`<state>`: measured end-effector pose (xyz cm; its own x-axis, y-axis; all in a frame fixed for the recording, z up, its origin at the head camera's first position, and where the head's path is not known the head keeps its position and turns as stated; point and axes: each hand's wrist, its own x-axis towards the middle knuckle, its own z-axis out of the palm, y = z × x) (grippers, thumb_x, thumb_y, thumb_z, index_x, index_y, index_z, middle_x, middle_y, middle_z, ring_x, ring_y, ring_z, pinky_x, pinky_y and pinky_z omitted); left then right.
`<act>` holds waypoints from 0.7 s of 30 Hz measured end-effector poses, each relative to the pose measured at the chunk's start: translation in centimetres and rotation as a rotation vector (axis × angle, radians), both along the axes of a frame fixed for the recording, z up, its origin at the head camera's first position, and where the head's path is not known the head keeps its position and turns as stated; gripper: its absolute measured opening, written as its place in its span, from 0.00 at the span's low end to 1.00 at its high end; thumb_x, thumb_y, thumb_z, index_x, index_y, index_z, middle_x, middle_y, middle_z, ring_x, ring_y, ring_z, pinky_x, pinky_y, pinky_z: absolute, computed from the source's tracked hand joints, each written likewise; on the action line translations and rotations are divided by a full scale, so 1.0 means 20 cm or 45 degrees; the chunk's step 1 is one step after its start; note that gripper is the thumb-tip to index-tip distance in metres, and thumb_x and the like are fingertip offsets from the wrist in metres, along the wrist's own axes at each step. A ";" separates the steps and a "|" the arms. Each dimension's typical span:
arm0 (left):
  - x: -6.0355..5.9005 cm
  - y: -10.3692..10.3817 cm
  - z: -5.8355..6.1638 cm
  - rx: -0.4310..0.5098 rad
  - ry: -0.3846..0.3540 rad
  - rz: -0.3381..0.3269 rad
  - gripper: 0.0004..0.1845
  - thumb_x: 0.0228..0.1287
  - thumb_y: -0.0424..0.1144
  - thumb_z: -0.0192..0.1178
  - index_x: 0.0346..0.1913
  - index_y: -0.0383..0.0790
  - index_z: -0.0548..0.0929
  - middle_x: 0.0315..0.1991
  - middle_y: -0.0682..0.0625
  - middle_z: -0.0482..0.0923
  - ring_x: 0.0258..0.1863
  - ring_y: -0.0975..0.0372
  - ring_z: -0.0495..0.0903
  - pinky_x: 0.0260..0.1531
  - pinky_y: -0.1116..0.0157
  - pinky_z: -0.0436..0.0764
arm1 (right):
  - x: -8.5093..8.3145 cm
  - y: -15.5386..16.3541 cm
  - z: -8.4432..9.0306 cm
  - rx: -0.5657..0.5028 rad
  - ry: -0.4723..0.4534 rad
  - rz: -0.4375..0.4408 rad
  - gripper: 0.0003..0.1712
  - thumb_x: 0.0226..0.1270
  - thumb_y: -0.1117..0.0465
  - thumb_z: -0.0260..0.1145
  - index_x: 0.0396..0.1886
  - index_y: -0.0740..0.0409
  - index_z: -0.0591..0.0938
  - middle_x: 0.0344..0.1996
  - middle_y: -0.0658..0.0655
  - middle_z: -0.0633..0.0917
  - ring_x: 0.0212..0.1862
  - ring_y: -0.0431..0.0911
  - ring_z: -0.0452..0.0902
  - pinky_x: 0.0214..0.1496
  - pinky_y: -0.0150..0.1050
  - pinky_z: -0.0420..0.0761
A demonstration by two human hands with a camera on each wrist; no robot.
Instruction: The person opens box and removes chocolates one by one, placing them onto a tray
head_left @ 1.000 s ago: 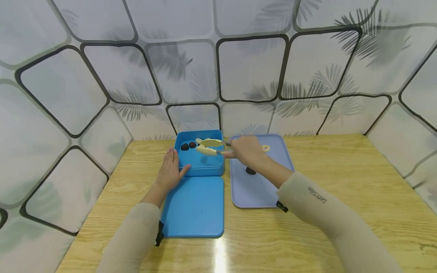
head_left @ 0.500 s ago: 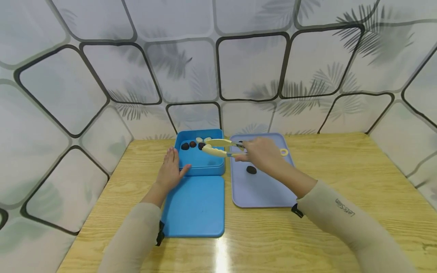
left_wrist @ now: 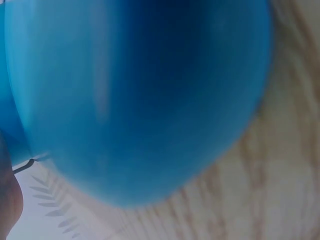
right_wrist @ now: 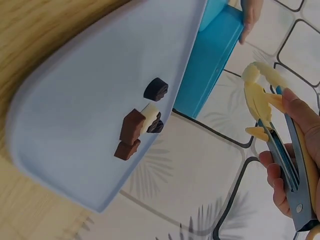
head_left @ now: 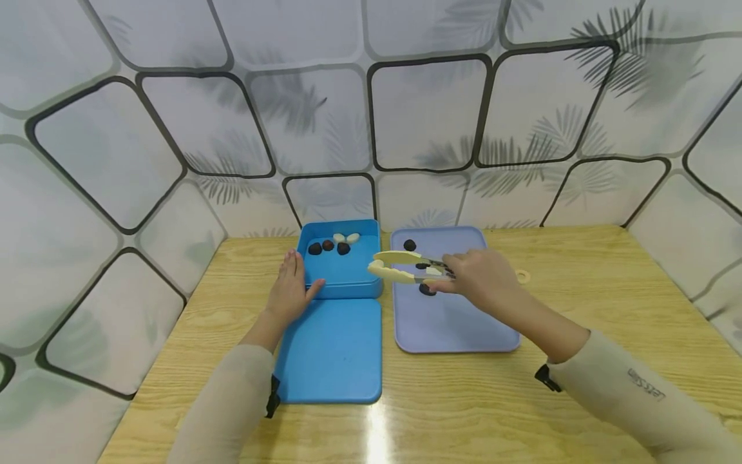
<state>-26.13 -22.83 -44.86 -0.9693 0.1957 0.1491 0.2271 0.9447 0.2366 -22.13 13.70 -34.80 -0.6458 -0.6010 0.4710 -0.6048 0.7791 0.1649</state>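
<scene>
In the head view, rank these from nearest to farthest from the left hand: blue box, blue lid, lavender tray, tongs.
1. Blue box: the left hand touches its near left corner.
2. Blue lid: just right of the wrist; nearly as close.
3. Tongs: tips past the box's right edge.
4. Lavender tray: right of the box; close to the tongs, hard to separate.

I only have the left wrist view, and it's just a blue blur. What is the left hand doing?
Observer: The left hand lies with straight fingers against the near left side of the open blue box.
Operator: And the right hand?
Observer: The right hand grips cream tongs, tips apart and empty, above the lavender tray.
Operator: Anything in the box?
Observer: Three dark pieces and two pale pieces lie at its far end.
</scene>
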 end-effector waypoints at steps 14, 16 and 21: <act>0.00 -0.01 0.00 0.002 0.025 -0.010 0.45 0.71 0.53 0.50 0.69 0.17 0.44 0.71 0.26 0.41 0.72 0.39 0.42 0.70 0.48 0.48 | 0.10 0.22 -0.02 -0.038 0.142 0.005 0.48 0.59 0.23 0.26 0.19 0.57 0.76 0.05 0.48 0.66 0.10 0.39 0.54 0.10 0.31 0.51; 0.00 -0.01 0.01 0.002 0.020 -0.006 0.45 0.71 0.52 0.50 0.69 0.17 0.44 0.71 0.25 0.40 0.72 0.39 0.42 0.70 0.48 0.48 | 0.11 0.24 -0.03 -0.030 0.158 0.008 0.49 0.59 0.24 0.26 0.20 0.58 0.77 0.06 0.48 0.67 0.09 0.40 0.57 0.10 0.32 0.53; 0.00 0.00 0.01 0.000 0.005 0.001 0.45 0.71 0.53 0.49 0.69 0.17 0.44 0.72 0.26 0.40 0.73 0.40 0.41 0.71 0.48 0.47 | 0.14 0.30 -0.03 -0.026 0.172 0.012 0.50 0.60 0.24 0.27 0.23 0.59 0.81 0.07 0.49 0.73 0.09 0.41 0.62 0.09 0.31 0.54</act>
<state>-26.05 -22.88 -44.69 -0.9689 0.1945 0.1532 0.2270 0.9450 0.2356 -19.25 19.77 -35.45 -0.5702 -0.5961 0.5652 -0.5854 0.7776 0.2295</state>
